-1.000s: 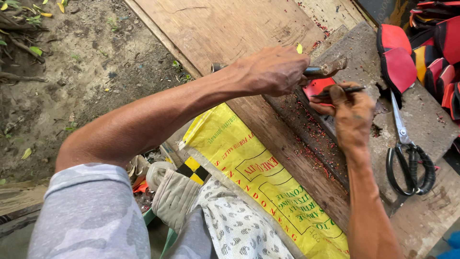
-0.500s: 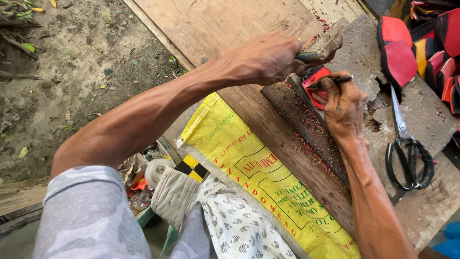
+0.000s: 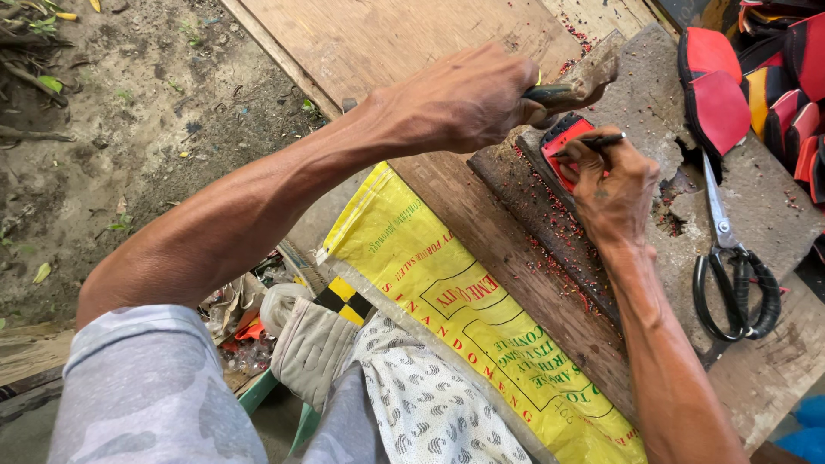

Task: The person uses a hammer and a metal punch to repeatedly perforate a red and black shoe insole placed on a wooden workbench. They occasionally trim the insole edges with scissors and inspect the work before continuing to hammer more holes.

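Observation:
My left hand (image 3: 460, 99) grips the dark handle of a hammer (image 3: 584, 79), whose worn head hangs just above a small red piece (image 3: 560, 137). The red piece lies on a rusty metal bar (image 3: 541, 215) that rests on a plank. My right hand (image 3: 612, 185) pinches a thin dark punch (image 3: 601, 140) with its tip against the red piece, and its fingers cover part of that piece.
Black-handled scissors (image 3: 730, 275) lie on a worn grey slab (image 3: 773, 198) to the right. Several red, yellow and black cut pieces (image 3: 722, 94) are stacked at the top right. A yellow woven sack (image 3: 464, 318) hangs over the plank edge. Bare dirt ground (image 3: 129, 129) lies to the left.
The hammer head has risen a little away from the red piece. My right hand has stayed on the piece with the punch.

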